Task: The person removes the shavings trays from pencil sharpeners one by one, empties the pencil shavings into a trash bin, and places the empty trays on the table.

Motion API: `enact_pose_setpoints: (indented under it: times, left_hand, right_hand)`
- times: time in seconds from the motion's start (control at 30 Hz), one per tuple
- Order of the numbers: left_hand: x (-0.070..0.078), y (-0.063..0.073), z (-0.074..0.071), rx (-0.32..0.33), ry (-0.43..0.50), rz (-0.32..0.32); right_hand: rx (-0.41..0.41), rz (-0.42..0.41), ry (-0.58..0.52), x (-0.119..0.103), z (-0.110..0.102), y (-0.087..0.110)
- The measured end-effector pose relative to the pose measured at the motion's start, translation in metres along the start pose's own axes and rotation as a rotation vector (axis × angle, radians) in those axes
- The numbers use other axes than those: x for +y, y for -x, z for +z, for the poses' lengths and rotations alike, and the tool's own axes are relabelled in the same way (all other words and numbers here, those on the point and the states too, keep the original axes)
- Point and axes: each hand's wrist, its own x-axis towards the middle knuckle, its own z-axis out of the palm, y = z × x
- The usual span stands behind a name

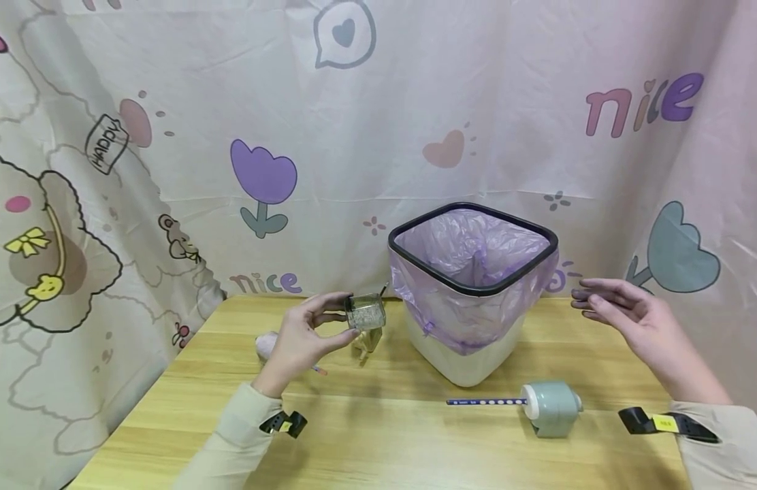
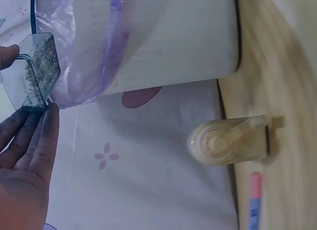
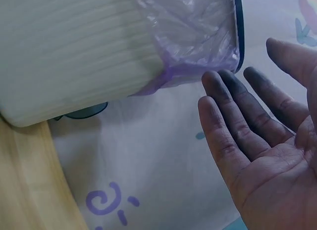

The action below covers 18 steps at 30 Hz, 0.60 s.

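Observation:
My left hand grips a small clear square-sided container between thumb and fingers, raised above the table left of the bin. In the left wrist view, greyish-green grains fill part of the container. A white bin stands upright at the middle back, lined with a translucent purple bag under a black rim. My right hand holds nothing and hovers right of the bin, fingers extended and palm showing in the right wrist view. Its fingertips are darkened with smudges.
A grey-green and white cylindrical object lies on the wooden table, with a blue spotted pencil reaching left from it. Behind my left hand are a small yellowish bottle, a pink-ended stick and a pale lump. A printed curtain hangs behind.

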Motion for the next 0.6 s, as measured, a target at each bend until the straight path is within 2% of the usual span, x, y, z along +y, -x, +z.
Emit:
enact_pose_setpoints:
  times: [0.2,0.27,0.33,0.47,0.6]
  left_hand:
    - [0.006,-0.010,-0.005,0.016,-0.016,0.074]
    - [0.008,-0.013,-0.007,0.018,-0.023,0.084]
    - [0.011,-0.016,-0.008,0.016,-0.028,0.085]
    - [0.019,-0.021,-0.012,0.013,-0.040,0.071]
    - [0.024,-0.027,-0.015,0.014,-0.057,0.065]
  right_hand:
    - [0.001,0.019,-0.105,-0.007,0.001,-0.009]
    - [0.002,0.021,-0.096,-0.010,0.001,-0.012]
    - [0.014,0.033,-0.023,-0.012,0.002,-0.013]
    - [0.047,0.069,0.191,-0.019,0.002,-0.017]
    - [0.061,0.061,0.255,-0.024,0.002,-0.021]
